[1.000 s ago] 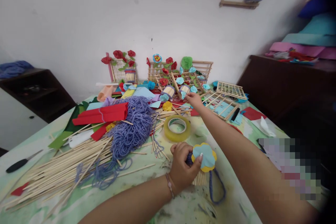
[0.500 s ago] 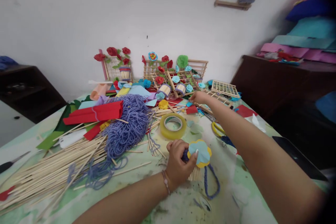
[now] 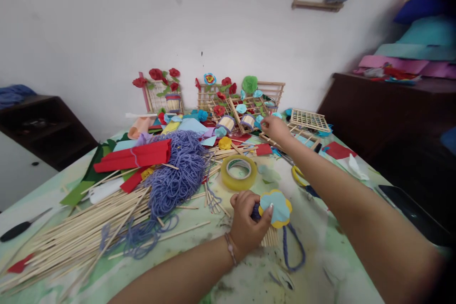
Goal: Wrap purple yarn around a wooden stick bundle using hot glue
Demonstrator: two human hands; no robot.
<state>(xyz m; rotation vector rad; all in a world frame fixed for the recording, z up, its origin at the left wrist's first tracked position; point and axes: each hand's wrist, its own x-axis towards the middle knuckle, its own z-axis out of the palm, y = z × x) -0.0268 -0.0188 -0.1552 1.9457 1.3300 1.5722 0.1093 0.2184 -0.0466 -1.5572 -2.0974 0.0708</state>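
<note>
My left hand [image 3: 246, 218] is closed around a small piece made of thin sticks [image 3: 270, 237] and purple yarn. Its thumb presses on a flower-shaped paper cutout [image 3: 275, 208], light blue over yellow. A purple yarn loop [image 3: 295, 251] hangs from this piece onto the table. Far forward, my right hand [image 3: 277, 129] has its fingers pinched together beside a blue paper flower [image 3: 259, 121] and the stick frames [image 3: 245, 114]. Whatever those fingers hold, if anything, I cannot make out. Between me and the frames lies a roll of clear yellowish tape [image 3: 249, 176].
Wooden sticks [image 3: 81, 232] and a heap of purple yarn [image 3: 181, 166] cover the left side, with rolled red paper [image 3: 133, 154] beside them. Yellow-handled scissors [image 3: 298, 176] lie under my right forearm. A dark knife-like tool [image 3: 17, 231] is far left, a black flat device [image 3: 413, 213] far right.
My right hand has risen slightly and shifted right, off the items at the back. My left hand keeps its hold on the stick piece. The whole view has shifted a little.
</note>
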